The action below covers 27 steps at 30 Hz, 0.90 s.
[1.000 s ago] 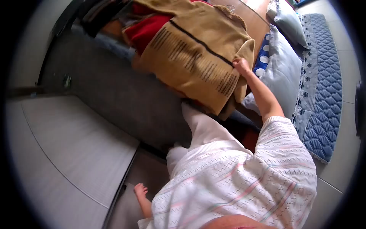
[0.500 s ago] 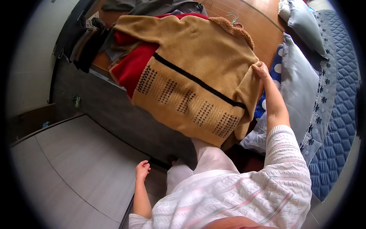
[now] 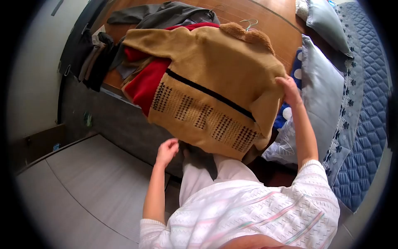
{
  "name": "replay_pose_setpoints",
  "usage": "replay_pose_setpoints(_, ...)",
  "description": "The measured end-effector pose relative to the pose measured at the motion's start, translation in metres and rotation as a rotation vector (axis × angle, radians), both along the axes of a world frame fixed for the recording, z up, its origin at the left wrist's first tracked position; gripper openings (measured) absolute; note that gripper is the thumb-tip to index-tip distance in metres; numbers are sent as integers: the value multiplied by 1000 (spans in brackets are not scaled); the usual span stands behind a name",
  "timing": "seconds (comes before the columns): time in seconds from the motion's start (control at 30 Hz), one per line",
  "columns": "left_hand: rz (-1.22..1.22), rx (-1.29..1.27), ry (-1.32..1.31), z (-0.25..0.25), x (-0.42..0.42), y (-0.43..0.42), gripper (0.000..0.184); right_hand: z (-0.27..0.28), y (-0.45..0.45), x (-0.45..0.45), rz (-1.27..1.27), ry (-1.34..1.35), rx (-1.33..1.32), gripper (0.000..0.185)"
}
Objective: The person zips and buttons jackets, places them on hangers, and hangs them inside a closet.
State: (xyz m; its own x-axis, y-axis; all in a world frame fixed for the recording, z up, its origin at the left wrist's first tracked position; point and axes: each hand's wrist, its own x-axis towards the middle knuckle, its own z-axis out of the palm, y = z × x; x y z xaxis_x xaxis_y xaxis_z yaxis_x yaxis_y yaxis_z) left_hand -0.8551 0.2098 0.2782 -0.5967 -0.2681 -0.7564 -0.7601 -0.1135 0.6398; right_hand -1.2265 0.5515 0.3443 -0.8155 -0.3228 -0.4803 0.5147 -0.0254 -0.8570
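A tan fleece coat point(image 3: 232, 66) with a brown fluffy collar point(image 3: 247, 36), a black stripe and dark patterned blocks lies back side up, its lower edge hanging over the front of the wooden surface. My right hand point(image 3: 289, 89) grips the cloth at the coat's right shoulder and sleeve; part of the fingers is hidden. Just off the lower left hem, my left hand point(image 3: 167, 152) hangs with curled fingers and nothing visible in them. A wire hanger hook point(image 3: 249, 24) sticks out above the collar. Red cloth point(image 3: 154, 83) shows underneath on the left.
Dark grey clothing point(image 3: 161, 15) lies behind the coat on the wooden surface point(image 3: 265, 10). Folded dark garments point(image 3: 97, 58) are stacked at the left edge. Grey pillows point(image 3: 321, 91) and a blue quilted mat point(image 3: 358, 137) are on the right. A grey panel point(image 3: 91, 182) lies lower left.
My left hand has risen and moved right, close to the coat's hem. My right hand has shifted slightly down and right, and the pulled-out fold of sleeve has settled.
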Motion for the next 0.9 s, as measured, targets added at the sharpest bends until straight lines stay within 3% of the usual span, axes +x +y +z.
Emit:
replay_pose_setpoints(0.03, 16, 112, 94, 7, -31, -1, 25, 14, -16, 25, 20, 71, -25, 12)
replay_pose_setpoints(0.17, 145, 382, 322, 85, -165, 10, 46, 33, -85, 134, 597, 602, 435, 9)
replay_pose_setpoints(0.23, -23, 325, 407, 101, -201, 10, 55, 35, -130, 175, 943, 691, 624, 9)
replay_pose_setpoints(0.27, -284, 58, 212, 109, -208, 4, 55, 25, -149, 195, 926, 726, 602, 11)
replay_pose_setpoints(0.3, -324, -48, 448, 90, -201, 5, 48, 14, -163, 208, 910, 766, 578, 13)
replay_pose_setpoints(0.4, -219, 2, 437, 69, -174, -2, 45, 13, -187, 221, 1020, 702, 604, 20)
replay_pose_setpoints(0.5, -45, 58, 407, 34, -149, -15, 46, -14, -192, 237, 849, 739, 433, 35)
replay_pose_setpoints(0.6, 92, 137, 373, 20, -128, -41, 48, 3, -189, 224, 882, 432, 216, 33)
replay_pose_setpoints(0.7, 82, 93, 362, 42, -111, -70, 47, -5, -188, 209, 502, 243, 145, 29)
replay_pose_setpoints(0.77, 8, -6, 294, 88, -106, -87, 47, 3, -184, 182, 286, 358, 38, 23)
replay_pose_setpoints(0.9, -270, -271, 338, 130, -76, -151, 47, 65, -186, 116, 221, 771, 239, 30)
